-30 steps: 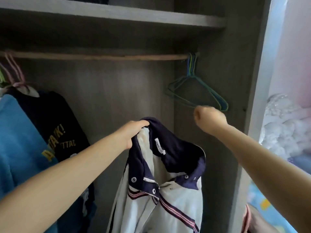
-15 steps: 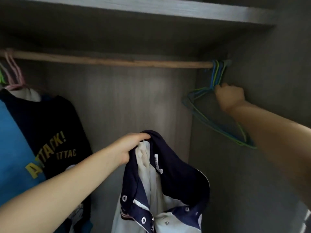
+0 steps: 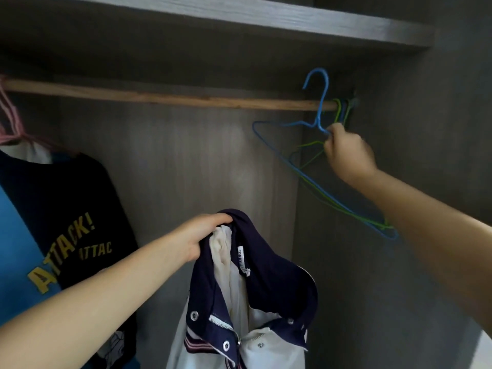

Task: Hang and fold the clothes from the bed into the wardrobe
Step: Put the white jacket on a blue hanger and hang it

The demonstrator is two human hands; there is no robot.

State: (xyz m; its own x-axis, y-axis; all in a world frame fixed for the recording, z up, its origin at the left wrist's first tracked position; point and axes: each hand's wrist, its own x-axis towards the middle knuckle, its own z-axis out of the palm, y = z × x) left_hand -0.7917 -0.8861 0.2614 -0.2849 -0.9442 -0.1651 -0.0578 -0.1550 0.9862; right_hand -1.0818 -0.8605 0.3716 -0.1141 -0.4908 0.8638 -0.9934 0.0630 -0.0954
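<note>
Blue wire hanger [image 3: 320, 102] is sitting unhooked above the wooden rail [image 3: 165, 95], right hand [image 3: 346, 153] pinching its neck; left hand [image 3: 202, 237] is gripping the jacket [image 3: 255, 302] collar below the rail. Two shirts [image 3: 61, 222] are hanging already; the jacket isn't yet.

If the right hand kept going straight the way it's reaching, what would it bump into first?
Probably the green hangers bunched on the rod's end, just beyond the right hand, then the wardrobe's side wall. Depth is hard to judge.
</note>
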